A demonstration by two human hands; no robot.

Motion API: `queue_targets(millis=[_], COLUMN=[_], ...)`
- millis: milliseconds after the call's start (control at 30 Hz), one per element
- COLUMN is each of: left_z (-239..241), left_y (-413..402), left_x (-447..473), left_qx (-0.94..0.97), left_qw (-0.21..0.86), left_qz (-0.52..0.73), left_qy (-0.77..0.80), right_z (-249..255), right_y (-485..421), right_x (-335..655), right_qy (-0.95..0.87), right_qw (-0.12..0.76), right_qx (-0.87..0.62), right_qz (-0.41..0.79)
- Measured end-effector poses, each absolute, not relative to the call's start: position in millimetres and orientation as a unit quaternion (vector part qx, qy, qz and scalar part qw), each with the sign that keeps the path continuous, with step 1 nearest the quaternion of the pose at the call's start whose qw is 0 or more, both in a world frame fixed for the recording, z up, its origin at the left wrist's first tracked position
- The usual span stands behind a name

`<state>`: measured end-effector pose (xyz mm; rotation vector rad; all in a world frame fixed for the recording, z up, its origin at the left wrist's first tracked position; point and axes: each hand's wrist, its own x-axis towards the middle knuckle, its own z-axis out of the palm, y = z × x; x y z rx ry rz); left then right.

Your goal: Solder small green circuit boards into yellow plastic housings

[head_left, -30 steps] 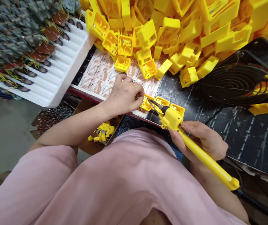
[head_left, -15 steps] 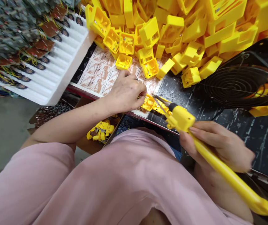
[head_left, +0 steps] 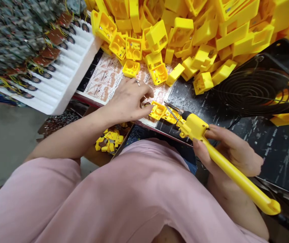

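In my right hand (head_left: 231, 152) is a yellow soldering gun (head_left: 195, 126), its fingers wrapped around the handle. Its thin metal tip points left, over a row of small yellow plastic housings (head_left: 157, 110) near the table's front edge. My left hand (head_left: 131, 99), with a ring on one finger, rests at the left end of that row. Its thumb and forefinger are apart, the thumb close to the leftmost housing; the other fingers curl under and are partly hidden. Small parts inside the housings are too fine to make out.
Yellow housings (head_left: 182, 37) are heaped along the back. A white foam tray (head_left: 68, 81) with circuit boards and small round black parts stands left. A black fan (head_left: 255, 87) sits right. Below the table edge is a box of yellow pieces (head_left: 110, 140). Printed sheets (head_left: 101, 82) cover the tabletop's left part.
My left hand has loosened from a closed grip, its thumb and forefinger moving apart, and shifted slightly left. The soldering gun's handle end has swung a little up and left with my right hand.
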<state>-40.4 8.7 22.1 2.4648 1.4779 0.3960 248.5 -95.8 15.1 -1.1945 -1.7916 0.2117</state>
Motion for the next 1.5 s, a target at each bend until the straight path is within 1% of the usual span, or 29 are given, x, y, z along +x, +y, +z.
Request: queue_targets(millis=[133, 200, 400, 500, 567, 700, 867, 933, 1133, 1367, 1433, 1500], left_z=[24, 22, 14, 12, 12, 15, 20, 19, 16, 12, 10, 9], left_y=[3, -1, -15, -16, -14, -9, -7, -8, -8, -8, -8, -9], left_x=[-47, -48, -45, -45, -45, -45, -42, -41, -38, -36, -34, -33], left_qx=[0.825, 0.829, 0.874, 0.872, 0.866, 0.872, 0.890, 0.892, 0.897, 0.905, 0.902, 0.898], left_qw=[0.154, 0.154, 0.056, 0.062, 0.078, 0.076, 0.033, 0.016, -0.039, -0.102, -0.101, -0.092], left_qz=[0.160, 0.167, 0.159, 0.160, 0.159, 0.139, 0.101, 0.093, 0.103, 0.104, 0.098, 0.095], left_qy=[0.520, 0.511, 0.456, 0.459, 0.469, 0.463, 0.444, 0.442, 0.428, 0.399, 0.409, 0.419], right_z=[3, 2, 10, 12, 13, 14, 21, 25, 31, 52, 58, 59], right_y=[-94, -93, -97, -100, -99, -93, -86, -83, -71, -68, -72, -78], right_x=[256, 255, 251, 251, 253, 259, 258, 255, 248, 245, 248, 255], right_qy=[-0.734, -0.733, -0.720, -0.725, -0.735, -0.759, -0.801, -0.820, -0.849, -0.890, -0.888, -0.860], right_qw=[0.478, 0.476, 0.484, 0.460, 0.445, 0.457, 0.431, 0.413, 0.408, 0.336, 0.334, 0.349], right_qx=[-0.473, -0.476, -0.481, -0.490, -0.492, -0.449, -0.384, -0.365, -0.314, -0.285, -0.286, -0.337], right_qz=[0.093, 0.093, 0.122, 0.149, 0.143, 0.113, 0.159, 0.153, 0.117, 0.118, 0.136, 0.158])
